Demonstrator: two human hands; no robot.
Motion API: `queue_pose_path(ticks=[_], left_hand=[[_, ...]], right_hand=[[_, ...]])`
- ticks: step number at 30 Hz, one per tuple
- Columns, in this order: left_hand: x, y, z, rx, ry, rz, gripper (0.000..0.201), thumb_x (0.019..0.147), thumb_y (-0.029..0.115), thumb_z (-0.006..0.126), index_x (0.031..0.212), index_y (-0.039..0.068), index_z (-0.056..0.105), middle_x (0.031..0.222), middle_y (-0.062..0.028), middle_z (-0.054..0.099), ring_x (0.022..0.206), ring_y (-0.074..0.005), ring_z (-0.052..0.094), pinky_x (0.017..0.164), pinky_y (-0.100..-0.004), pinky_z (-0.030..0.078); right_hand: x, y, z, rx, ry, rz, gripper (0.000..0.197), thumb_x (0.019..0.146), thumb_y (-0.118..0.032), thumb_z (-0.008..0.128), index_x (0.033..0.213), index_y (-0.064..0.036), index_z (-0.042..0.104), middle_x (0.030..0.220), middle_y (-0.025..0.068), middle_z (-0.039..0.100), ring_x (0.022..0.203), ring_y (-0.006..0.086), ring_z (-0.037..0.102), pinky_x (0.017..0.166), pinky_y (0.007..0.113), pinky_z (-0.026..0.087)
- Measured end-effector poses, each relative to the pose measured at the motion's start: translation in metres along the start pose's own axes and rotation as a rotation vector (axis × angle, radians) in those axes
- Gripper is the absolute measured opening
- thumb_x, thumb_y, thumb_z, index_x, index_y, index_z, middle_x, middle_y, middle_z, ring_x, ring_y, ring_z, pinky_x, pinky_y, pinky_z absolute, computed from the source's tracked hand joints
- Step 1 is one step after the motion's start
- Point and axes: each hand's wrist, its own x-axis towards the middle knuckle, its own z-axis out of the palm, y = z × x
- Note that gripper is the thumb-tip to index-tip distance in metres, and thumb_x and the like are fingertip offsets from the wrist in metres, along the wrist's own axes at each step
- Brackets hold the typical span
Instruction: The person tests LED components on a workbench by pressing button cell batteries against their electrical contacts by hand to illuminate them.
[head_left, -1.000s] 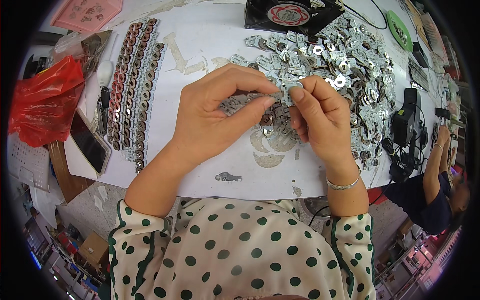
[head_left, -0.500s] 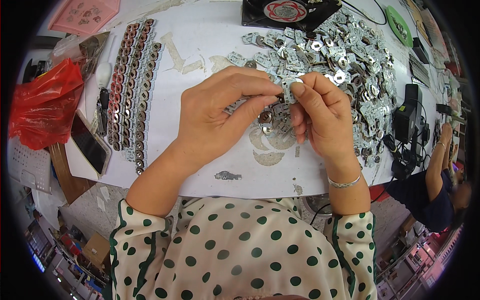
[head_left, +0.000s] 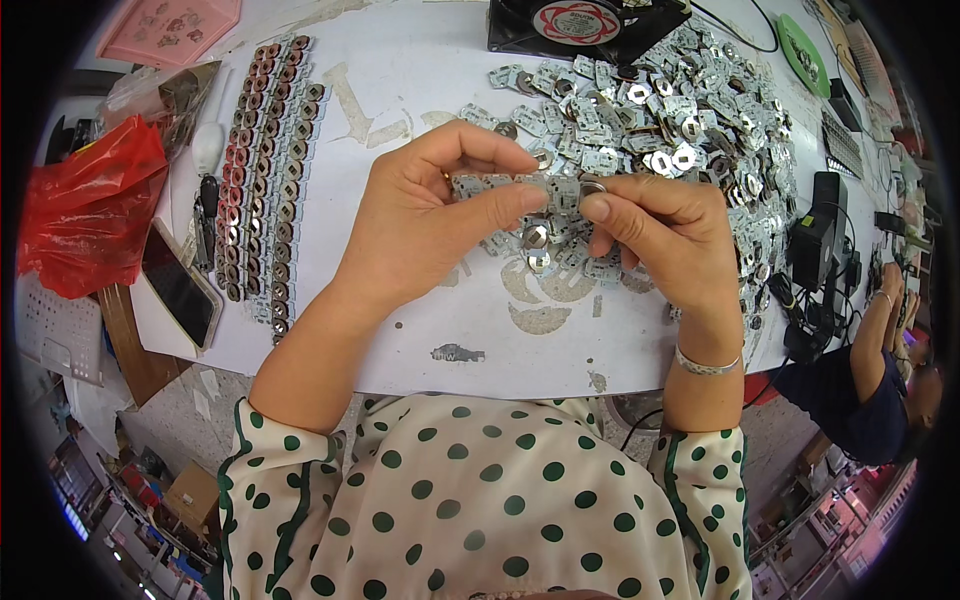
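Observation:
My left hand (head_left: 415,220) is closed, its thumb and fingers pinching a row of small pale circuit boards (head_left: 563,196). At the right end of that row my right hand (head_left: 665,225) pinches a board's round metal battery holder (head_left: 593,187) between thumb and forefinger. The two hands nearly meet, just above the near left side of a big pile of loose boards (head_left: 705,140) with round metal holders. Beneath my fingers, a few shiny round holders (head_left: 537,236) lie on the white table.
Neat rows of boards (head_left: 265,170) stand at the left. Beside them are a phone (head_left: 180,285), a red plastic bag (head_left: 90,215) and a pink tray (head_left: 175,30). A black fan (head_left: 580,25) is at the back, a green dish (head_left: 800,55) far right. Another person (head_left: 860,385) works at right.
My right hand has moved slightly right and down, its wrist shifting too. A row of boards now shows between my hands, where a single upright board showed before.

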Motion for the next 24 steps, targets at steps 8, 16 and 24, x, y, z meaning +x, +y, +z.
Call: queue_pose_path(ticks=[8,16,24], left_hand=[[0.000,0.009,-0.008,-0.288,-0.142,-0.305,0.018,0.079,-0.002,0.074,0.094,-0.001,0.063,0.087,-0.0089,0.065,0.074,-0.0143,0.064,0.063,-0.0275,0.057],[-0.002,-0.005,0.001,0.241,-0.048,0.402,0.021,0.080,-0.009,0.069,0.099,-0.003,0.064,0.102,-0.0131,0.064,0.091,-0.0164,0.063,0.079,-0.0277,0.053],[-0.007,-0.010,0.006,0.337,0.039,0.464,0.023,0.080,-0.013,0.067,0.100,-0.003,0.064,0.103,-0.0133,0.064,0.093,-0.0174,0.062,0.082,-0.0281,0.051]], right_hand=[[-0.002,-0.002,0.009,0.325,-0.160,0.082,0.022,0.095,-0.018,0.062,0.083,0.0004,0.065,0.065,0.0032,0.064,0.051,0.0057,0.054,0.046,0.018,0.042],[0.003,0.002,0.018,0.378,0.012,0.095,0.019,0.097,-0.020,0.058,0.087,-0.0045,0.059,0.059,-0.0025,0.055,0.047,0.0023,0.045,0.043,0.017,0.034],[0.001,0.004,0.022,0.200,0.056,0.010,0.022,0.097,-0.019,0.057,0.081,-0.0053,0.058,0.057,-0.0045,0.053,0.049,0.0009,0.043,0.043,0.018,0.033]])
